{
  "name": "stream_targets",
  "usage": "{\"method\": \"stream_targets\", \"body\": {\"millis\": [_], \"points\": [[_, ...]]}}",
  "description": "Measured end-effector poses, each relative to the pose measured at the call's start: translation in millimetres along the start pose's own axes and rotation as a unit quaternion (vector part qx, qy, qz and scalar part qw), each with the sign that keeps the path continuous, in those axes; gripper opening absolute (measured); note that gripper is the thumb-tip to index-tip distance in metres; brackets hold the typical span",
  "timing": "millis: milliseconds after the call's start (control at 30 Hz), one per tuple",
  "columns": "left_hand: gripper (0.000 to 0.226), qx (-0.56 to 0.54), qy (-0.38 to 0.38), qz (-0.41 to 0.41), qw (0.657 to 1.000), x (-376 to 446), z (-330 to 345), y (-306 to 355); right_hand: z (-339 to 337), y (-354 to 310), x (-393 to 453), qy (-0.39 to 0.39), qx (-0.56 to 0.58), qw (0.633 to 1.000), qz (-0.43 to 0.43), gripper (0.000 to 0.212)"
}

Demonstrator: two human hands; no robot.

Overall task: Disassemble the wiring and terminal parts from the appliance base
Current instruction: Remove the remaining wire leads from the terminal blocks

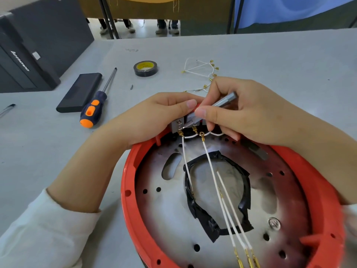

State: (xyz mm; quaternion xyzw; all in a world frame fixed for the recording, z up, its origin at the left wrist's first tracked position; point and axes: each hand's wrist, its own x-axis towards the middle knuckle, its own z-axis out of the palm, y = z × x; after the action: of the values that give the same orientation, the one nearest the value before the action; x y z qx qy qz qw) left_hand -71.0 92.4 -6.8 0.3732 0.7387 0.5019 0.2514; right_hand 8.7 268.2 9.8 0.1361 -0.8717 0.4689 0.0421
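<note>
The round red appliance base lies open side up, with a metal plate inside and black tape around its middle hole. At the far rim sits a grey terminal block with brass terminals and white wires running toward me. My left hand grips the block from the left. My right hand pinches a short grey metal bit whose tip sits on the block. Three loose wire ends with brass connectors lie at the near rim.
A bundle of removed white wires with brass terminals lies behind my hands. A roll of black tape, an orange and blue screwdriver, a black flat box and a small screw lie on the grey table to the left.
</note>
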Motion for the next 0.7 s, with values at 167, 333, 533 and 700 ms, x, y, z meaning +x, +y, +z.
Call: {"method": "stream_targets", "body": {"millis": [167,333,533,700], "points": [[0.028,-0.017,-0.005,0.004,1.000,-0.2,0.9,0.6,1.0,-1.5,2.6,-0.011,-0.007,1.000,0.005,0.012],[0.028,-0.033,-0.001,0.002,0.999,0.1,1.3,-0.9,1.9,-0.1,2.6,0.008,-0.027,1.000,0.001,0.014],[0.028,-0.026,-0.003,0.004,1.000,0.9,0.7,-2.7,1.7,0.5,2.0,-0.018,-0.001,1.000,-0.006,0.013],[0.028,-0.031,-0.003,0.005,0.999,0.5,0.7,-2.3,2.8,1.9,1.8,-0.003,-0.014,1.000,-0.014,0.015]]}}
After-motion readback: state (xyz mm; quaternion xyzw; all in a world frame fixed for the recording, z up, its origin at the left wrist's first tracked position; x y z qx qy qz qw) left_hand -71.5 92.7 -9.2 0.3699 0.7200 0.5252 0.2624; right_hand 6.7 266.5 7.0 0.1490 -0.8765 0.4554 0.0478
